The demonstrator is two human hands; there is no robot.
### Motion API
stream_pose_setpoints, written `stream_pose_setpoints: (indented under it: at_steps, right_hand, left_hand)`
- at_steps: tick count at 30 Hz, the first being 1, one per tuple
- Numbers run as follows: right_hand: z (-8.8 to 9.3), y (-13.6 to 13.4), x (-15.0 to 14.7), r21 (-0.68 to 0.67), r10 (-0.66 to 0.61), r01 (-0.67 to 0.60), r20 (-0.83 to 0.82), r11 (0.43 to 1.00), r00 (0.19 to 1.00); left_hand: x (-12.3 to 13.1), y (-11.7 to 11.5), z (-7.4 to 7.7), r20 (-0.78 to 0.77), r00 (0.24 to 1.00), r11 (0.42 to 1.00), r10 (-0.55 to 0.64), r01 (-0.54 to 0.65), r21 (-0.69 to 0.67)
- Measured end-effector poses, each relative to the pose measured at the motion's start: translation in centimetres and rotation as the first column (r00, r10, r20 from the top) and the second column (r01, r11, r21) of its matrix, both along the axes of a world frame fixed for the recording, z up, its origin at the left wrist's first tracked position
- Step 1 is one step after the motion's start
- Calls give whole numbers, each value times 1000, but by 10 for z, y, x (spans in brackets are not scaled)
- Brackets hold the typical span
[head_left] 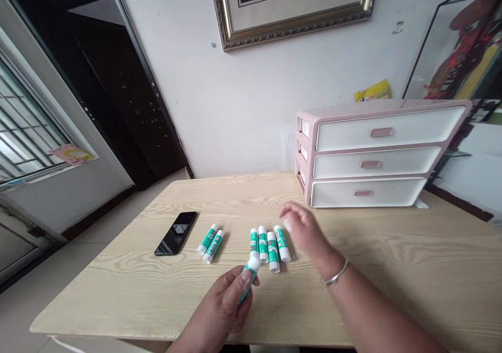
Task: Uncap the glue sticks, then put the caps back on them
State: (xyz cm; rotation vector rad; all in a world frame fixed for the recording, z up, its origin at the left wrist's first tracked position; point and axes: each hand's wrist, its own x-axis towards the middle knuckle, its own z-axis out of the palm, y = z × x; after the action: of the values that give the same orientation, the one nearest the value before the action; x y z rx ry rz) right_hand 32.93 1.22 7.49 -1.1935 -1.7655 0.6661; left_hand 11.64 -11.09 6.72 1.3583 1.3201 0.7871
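The left hand (223,303) is clamped around a green-and-white glue stick (249,280), held tilted just above the worktop. Its fingers wrap the body and hide most of the label, while a white end pokes out at the top. That end sits right at the foot of the nearest upright-looking stick, but I can't tell whether they touch.

The right hand (304,230) is apart from the left, raised over the worktop with its fingers loosely curled and blurred. A small white object (287,226) shows at the fingertips. It is too blurred to identify, and I can't tell whether it is being pinched. A silver bangle (336,272) circles the right wrist.

Just beyond the hands, a row of four glue sticks (268,247) lies close together on the pale wood-grain worktop (117,290), with the right hand nearly above them. Further left lies a pair of glue sticks (210,243), and beyond them a black smartphone (175,232) rests face up.

At the back of the worktop stands a pink-and-white three-drawer unit (376,154). Behind it, a yellow packet (372,91) is partly hidden. A gilt-framed picture (294,8) on the wall is cut off by the top edge, and a second framed picture (458,44) is cut off at the right.
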Motion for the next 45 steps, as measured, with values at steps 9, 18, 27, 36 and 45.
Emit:
stream_pose_setpoints:
  at_steps: [9, 18, 27, 36, 45]
  right_hand:
    - [-7, 35, 45, -72, -296, 345, 369, 936, 881]
    - [-25, 52, 65, -58, -362, 450, 510, 891, 781]
    - [-38, 56, 59, -103, -318, 443, 555, 891, 769]
    - [-23, 47, 49, -77, -308, 425, 574, 902, 758]
    - [-3, 22, 20, 131, -342, 316, 387, 940, 857]
  left_hand:
    - [-31, 38, -10, -760, 457, 822, 462, 100, 560]
    - [-36, 59, -32, -849, 212, 851, 483, 112, 512]
    - [-38, 63, -25, -858, 126, 856, 497, 93, 509]
    - [-35, 64, -35, -774, 364, 798, 518, 119, 590]
    - [11, 74, -18, -769, 604, 921, 212, 139, 363]
